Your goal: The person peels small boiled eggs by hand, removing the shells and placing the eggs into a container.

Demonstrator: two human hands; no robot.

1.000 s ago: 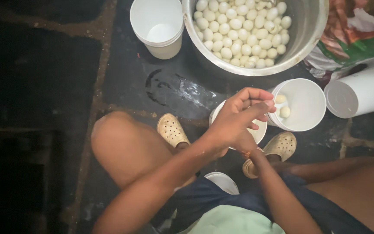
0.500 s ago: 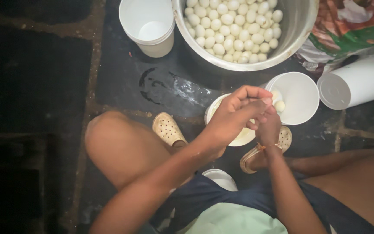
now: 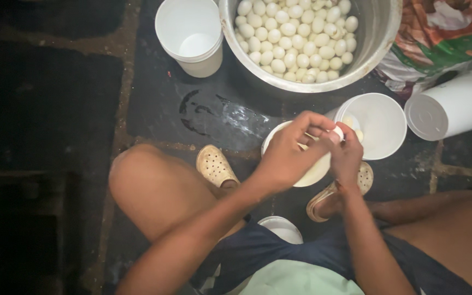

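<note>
While both hands meet just above the white bowl [image 3: 293, 177] near the middle of the view, the left hand [image 3: 288, 155] curls its fingers [image 3: 315, 121] narrowly around a small white egg [image 3: 335, 133], and the right hand [image 3: 348, 155] pinches the same egg from the 3 o'clock side. That bowl's rim shows only at 9 and 6 o'clock under the hands. Just beside it at 3 o'clock stands a white cup [image 3: 381, 123] with a few eggs inside. At 12 o'clock the big metal basin [image 3: 375, 38] brims with peeled eggs [image 3: 293, 38]. An empty white tub [image 3: 189, 35] stands at 11 o'clock, and another cup [image 3: 454, 106] lies tipped at 2 o'clock. Dark wet floor [image 3: 154, 104] lies open toward 9 o'clock, beyond the left knee [image 3: 137, 180]. Tan clogs [image 3: 214, 165] flank the bowl.
</note>
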